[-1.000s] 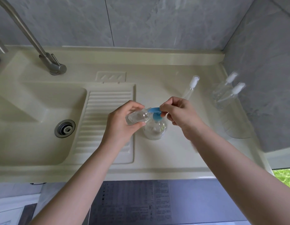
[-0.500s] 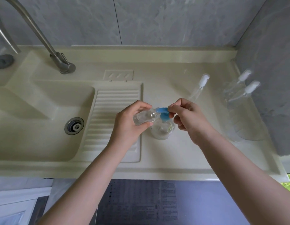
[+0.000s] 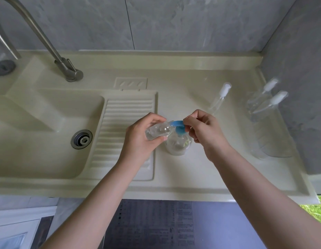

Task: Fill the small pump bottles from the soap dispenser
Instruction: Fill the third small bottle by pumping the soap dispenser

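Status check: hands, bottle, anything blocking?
Left hand grips small clear bottle, mouth at blue pump spout. Right hand pinches spout. Clear soap dispenser upright on counter. Nothing blocking.

No text, brand, number or sign can be read here. The only print in view is on a dark panel [image 3: 156,225] below the desk [image 3: 210,177] edge, nearer the viewer than both hands and between the two forearms: rows of small pale characters and a column of dots, too fine and blurred to make out. The clear containers by the hands show no legible label.
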Demonstrator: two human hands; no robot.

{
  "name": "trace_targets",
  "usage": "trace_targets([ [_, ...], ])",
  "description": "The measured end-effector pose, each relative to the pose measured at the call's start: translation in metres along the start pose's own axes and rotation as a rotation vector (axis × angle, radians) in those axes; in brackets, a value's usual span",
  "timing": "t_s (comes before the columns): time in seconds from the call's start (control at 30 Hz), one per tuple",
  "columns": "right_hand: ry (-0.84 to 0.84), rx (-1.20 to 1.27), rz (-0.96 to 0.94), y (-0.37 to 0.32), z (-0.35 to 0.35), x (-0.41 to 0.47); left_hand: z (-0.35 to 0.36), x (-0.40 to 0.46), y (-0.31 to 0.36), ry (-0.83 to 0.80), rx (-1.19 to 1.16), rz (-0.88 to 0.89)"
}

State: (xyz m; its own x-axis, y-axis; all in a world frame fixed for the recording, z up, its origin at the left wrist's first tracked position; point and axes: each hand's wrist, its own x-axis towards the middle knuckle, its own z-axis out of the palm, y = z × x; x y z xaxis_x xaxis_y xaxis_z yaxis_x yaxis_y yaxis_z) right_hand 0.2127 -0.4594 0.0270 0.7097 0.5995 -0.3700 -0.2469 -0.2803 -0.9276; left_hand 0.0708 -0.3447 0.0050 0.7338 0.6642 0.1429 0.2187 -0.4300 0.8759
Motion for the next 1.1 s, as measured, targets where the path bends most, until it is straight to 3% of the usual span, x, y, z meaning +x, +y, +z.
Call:
trace_targets([
  [1.1,-0.033,-0.065,0.027,-0.006,-0.005,-0.001,0.008,-0.004,-0.014,0.022,-0.103,-0.051],
])
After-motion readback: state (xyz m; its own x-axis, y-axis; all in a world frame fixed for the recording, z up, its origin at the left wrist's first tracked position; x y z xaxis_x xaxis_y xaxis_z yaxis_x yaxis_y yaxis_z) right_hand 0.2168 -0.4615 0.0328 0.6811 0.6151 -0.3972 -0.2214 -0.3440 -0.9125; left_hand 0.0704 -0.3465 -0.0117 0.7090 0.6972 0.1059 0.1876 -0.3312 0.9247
